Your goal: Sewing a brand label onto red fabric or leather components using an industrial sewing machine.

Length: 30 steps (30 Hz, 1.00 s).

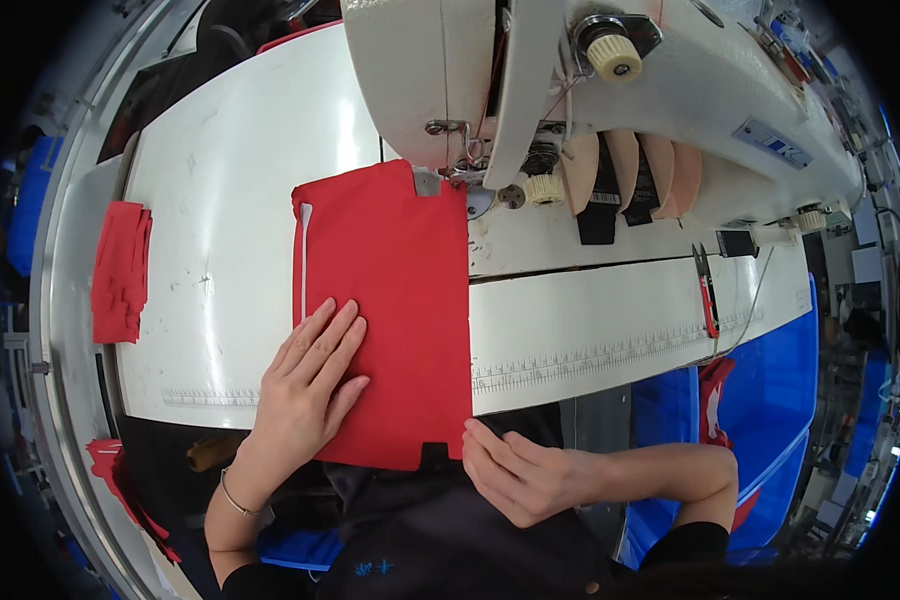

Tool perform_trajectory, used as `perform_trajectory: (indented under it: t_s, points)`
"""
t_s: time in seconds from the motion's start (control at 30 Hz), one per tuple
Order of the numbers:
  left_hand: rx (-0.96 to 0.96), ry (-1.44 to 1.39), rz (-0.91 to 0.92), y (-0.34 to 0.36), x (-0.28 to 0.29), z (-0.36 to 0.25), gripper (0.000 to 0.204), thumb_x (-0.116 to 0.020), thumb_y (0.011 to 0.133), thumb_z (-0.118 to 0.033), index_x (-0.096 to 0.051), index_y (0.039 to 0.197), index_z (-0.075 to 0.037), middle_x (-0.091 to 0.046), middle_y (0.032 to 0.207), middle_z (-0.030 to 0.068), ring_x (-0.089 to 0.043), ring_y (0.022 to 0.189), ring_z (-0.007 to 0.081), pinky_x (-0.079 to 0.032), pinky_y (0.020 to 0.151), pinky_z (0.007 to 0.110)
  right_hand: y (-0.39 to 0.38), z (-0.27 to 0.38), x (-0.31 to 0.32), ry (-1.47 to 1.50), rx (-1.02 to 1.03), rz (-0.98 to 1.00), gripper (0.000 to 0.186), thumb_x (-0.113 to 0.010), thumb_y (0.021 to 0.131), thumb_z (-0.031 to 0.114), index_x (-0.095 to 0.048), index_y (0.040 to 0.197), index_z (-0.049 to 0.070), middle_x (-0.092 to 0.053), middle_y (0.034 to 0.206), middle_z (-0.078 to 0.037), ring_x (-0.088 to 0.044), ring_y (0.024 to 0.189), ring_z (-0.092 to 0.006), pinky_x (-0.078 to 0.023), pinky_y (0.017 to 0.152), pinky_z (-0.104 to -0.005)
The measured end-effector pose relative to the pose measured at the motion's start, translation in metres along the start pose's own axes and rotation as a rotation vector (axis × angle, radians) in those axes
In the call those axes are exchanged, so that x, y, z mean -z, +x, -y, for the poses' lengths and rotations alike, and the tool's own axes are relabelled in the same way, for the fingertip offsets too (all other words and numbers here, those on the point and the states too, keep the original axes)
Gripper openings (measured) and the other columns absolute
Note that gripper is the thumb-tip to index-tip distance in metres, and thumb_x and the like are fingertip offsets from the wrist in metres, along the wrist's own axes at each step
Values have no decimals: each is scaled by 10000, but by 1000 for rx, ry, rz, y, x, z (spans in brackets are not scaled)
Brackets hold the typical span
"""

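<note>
A red fabric panel (400,270) lies flat on the white sewing table, its near end hanging over the front edge. A narrow white strip (305,260) runs along its left side, and small notches show in its far and near ends. The panel's far right corner sits at the needle and presser foot of the sewing machine (410,80). My left hand (310,380) rests flat on the panel's left half, fingers stretched out. My right hand (520,475) pinches the panel's near right corner just off the table edge.
Folded red fabric pieces (122,275) lie at the table's left edge. Red-handled scissors (708,300) lie at the right. Black labels (599,205) stand between beige rounded pieces (625,165) under the machine arm. Blue bins (770,380) with red fabric stand below right.
</note>
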<state>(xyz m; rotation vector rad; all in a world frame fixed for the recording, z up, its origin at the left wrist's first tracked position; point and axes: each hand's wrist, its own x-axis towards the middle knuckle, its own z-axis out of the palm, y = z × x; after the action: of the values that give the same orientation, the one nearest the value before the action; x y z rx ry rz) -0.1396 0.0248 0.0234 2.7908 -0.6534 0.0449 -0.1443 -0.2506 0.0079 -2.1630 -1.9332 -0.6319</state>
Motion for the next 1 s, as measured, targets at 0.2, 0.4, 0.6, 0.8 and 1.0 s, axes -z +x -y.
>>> perform_trajectory:
  t_s: [0.2,0.4,0.6,0.8,1.0]
  points:
    - [-210,-146,-97,43,-7,-15,488,-734,736,-246,-595,1115,29,-551,1230,144,-530,1112,309,-443,914,405,-2,-12,9,66,54,79,246,-540,772,174,-656,860,-24,-628,917,-136,-628,943,-305,-431,642,-263]
    - [-210,-215,27,64,-12,-21,616,-727,737,-297,-527,1224,23,-472,1328,155,-486,1181,317,-423,962,416,-10,-14,9,89,85,87,270,-525,754,193,-657,866,-14,-628,904,-123,-629,957,-299,-390,616,-245]
    - [-169,-211,67,90,-6,-5,616,-723,741,-301,-527,1228,21,-489,1295,159,-488,1164,316,-403,973,427,4,-48,9,109,112,103,193,-565,759,147,-652,857,5,-627,895,-124,-643,960,-288,-364,554,-245]
    - [-195,-136,16,99,-13,5,522,-704,765,-261,-564,1192,4,-533,1168,139,-517,1053,299,-410,903,414,1,-67,-2,70,106,93,257,-537,738,197,-660,857,5,-628,883,-110,-638,911,-268,-388,628,-247]
    - [-416,-219,12,70,-16,-9,452,-564,645,-81,-602,1057,100,-570,1159,167,-563,1062,280,-495,875,355,6,-83,-21,108,18,-35,268,-573,650,186,-659,838,15,-643,899,-91,-630,804,-204,-445,684,-279]
